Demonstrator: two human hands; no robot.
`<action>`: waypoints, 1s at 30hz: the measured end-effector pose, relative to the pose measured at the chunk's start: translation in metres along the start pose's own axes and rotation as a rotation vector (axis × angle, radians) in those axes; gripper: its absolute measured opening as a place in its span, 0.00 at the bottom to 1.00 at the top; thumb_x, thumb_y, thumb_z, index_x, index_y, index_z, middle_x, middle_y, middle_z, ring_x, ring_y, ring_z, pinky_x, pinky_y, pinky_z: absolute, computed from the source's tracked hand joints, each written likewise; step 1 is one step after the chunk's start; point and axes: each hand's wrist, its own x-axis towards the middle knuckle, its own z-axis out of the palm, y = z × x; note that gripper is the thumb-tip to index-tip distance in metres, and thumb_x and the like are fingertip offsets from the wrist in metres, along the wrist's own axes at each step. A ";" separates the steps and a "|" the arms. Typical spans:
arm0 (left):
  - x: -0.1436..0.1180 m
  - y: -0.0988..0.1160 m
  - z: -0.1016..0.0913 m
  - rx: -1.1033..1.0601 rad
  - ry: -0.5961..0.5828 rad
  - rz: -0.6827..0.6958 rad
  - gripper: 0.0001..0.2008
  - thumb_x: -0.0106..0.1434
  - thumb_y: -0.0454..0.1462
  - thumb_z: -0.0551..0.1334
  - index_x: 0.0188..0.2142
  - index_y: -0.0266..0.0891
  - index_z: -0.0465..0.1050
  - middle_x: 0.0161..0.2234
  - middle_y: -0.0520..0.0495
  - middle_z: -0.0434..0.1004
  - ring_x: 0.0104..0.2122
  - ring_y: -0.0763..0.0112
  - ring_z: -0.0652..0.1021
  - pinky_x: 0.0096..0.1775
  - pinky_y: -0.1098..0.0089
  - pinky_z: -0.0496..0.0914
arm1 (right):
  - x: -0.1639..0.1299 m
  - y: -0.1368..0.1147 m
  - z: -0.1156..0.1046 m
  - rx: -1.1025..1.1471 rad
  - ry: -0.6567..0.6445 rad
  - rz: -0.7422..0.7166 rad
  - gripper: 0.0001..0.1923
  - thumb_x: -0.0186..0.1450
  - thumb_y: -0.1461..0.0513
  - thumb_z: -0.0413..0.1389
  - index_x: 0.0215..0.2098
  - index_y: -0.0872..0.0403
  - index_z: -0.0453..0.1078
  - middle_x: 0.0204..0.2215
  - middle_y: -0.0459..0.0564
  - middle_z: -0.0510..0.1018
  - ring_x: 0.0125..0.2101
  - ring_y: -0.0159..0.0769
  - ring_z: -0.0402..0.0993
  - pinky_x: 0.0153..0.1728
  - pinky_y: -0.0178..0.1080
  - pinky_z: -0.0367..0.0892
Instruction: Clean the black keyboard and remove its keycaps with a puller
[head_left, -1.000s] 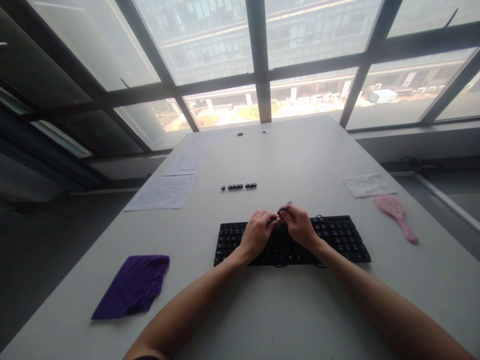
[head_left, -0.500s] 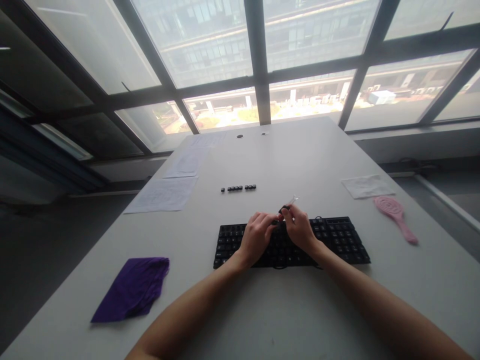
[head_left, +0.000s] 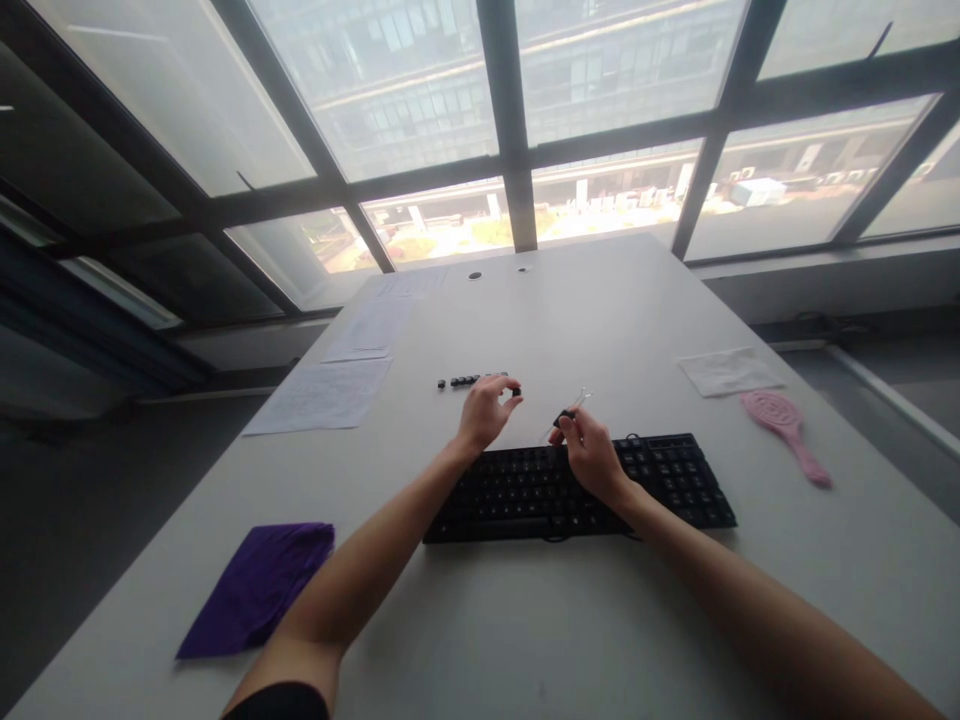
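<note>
My left hand (head_left: 484, 408) pinches a small black keycap (head_left: 516, 392) above the table, just beyond the keyboard and close to a row of loose black keycaps (head_left: 459, 382). Part of that row is hidden behind the hand. Over the upper edge of the black keyboard (head_left: 517, 490), my right hand (head_left: 589, 448) grips a keycap puller (head_left: 565, 418) with a black handle and thin wire ends. One wire end sticks up past the fingers, while the other points down at the keys. My forearms cover parts of the keyboard.
A folded purple cloth (head_left: 247, 590) lies at the left, partly under my left arm. Printed sheets (head_left: 322, 395) spread along the table's left edge. To the right are a white tissue (head_left: 727, 372) and a pink hairbrush (head_left: 784, 425). Windows (head_left: 615, 190) stand behind the table (head_left: 600, 320).
My left hand has moved off the keyboard, up and to the left, carrying a keycap toward the row. My right hand stays nearly in place with the puller.
</note>
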 end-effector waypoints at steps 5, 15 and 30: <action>0.045 -0.037 0.016 0.102 -0.111 0.011 0.05 0.60 0.34 0.69 0.37 0.42 0.77 0.42 0.47 0.80 0.45 0.60 0.73 0.52 0.60 0.65 | 0.000 0.002 0.001 -0.004 -0.013 -0.009 0.12 0.73 0.56 0.47 0.34 0.50 0.65 0.26 0.47 0.79 0.28 0.37 0.77 0.35 0.37 0.68; 0.060 -0.061 0.029 0.117 -0.183 -0.014 0.12 0.63 0.36 0.67 0.46 0.44 0.76 0.44 0.47 0.82 0.49 0.57 0.72 0.51 0.58 0.57 | 0.000 0.001 0.000 -0.012 -0.042 0.008 0.12 0.73 0.57 0.48 0.33 0.50 0.65 0.27 0.47 0.79 0.29 0.37 0.77 0.36 0.38 0.67; 0.062 -0.070 0.029 0.083 -0.202 -0.060 0.14 0.62 0.36 0.67 0.48 0.46 0.75 0.45 0.48 0.81 0.51 0.56 0.71 0.51 0.58 0.57 | 0.000 0.000 -0.001 -0.004 -0.053 -0.009 0.12 0.73 0.57 0.48 0.33 0.50 0.65 0.27 0.47 0.79 0.29 0.38 0.76 0.35 0.38 0.67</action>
